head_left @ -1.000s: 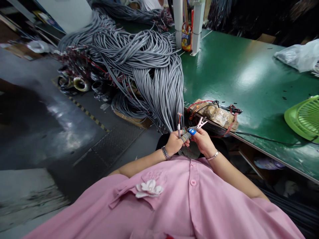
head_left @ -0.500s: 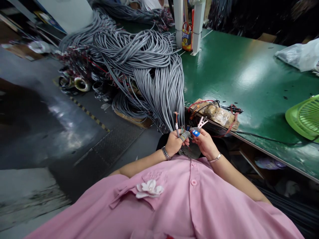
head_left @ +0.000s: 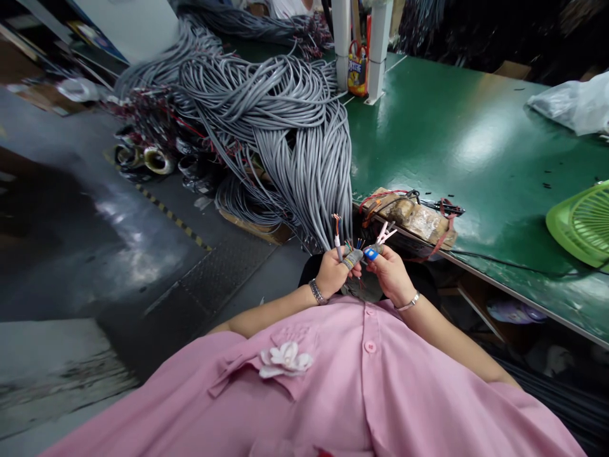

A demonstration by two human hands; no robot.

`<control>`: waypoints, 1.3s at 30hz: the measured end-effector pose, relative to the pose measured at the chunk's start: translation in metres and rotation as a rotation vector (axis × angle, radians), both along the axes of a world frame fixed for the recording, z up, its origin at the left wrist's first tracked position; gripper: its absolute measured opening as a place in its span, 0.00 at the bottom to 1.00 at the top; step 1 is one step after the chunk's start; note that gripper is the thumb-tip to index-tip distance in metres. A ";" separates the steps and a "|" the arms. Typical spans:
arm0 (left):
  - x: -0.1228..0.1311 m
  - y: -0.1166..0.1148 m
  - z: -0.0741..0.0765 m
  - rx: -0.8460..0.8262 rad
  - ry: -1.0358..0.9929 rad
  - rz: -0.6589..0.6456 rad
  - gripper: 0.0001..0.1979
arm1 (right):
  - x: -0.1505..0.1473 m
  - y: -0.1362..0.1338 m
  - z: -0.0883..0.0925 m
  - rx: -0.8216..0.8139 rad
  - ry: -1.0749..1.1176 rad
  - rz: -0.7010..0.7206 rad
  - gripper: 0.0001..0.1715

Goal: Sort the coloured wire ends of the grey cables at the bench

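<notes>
Holding a cable (head_left: pixel 337 244) upright, the left hand (head_left: pixel 333 273) was closed around it just in front of the shirt (head_left: pixel 333 393), with stripped wires (head_left: pixel 335 220) standing above the fist. The right hand (head_left: pixel 392 274) was closed on a pink tool (head_left: pixel 384 233), its fingertips meeting those of the left hand; the tool's two pink prongs pointed up toward the counter (head_left: pixel 476 146). A bundle (head_left: pixel 304 146) of grey cables hung from the counter edge down to just behind the hands. A taped block (head_left: pixel 412 219) lay on the counter edge near the right hand. A green grille (head_left: pixel 583 222) lay well apart, at far right.
</notes>
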State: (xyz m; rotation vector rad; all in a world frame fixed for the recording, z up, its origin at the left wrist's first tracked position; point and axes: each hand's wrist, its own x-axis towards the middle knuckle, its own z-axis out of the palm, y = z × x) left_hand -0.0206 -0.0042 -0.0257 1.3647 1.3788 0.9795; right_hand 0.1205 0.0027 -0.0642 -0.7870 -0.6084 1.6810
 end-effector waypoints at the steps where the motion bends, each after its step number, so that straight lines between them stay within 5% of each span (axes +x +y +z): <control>1: 0.000 0.000 0.000 0.002 -0.001 0.005 0.20 | -0.001 -0.001 0.000 0.002 0.008 0.000 0.15; 13: 0.004 0.003 -0.001 -0.015 -0.050 0.076 0.18 | -0.003 -0.002 -0.005 0.006 0.007 -0.077 0.14; 21: 0.001 0.003 -0.001 -0.004 -0.033 0.032 0.19 | 0.003 -0.003 0.003 -0.042 0.110 0.027 0.17; 39: -0.003 0.000 -0.004 -0.018 -0.014 -0.021 0.20 | -0.001 0.002 -0.003 -0.003 0.168 -0.076 0.19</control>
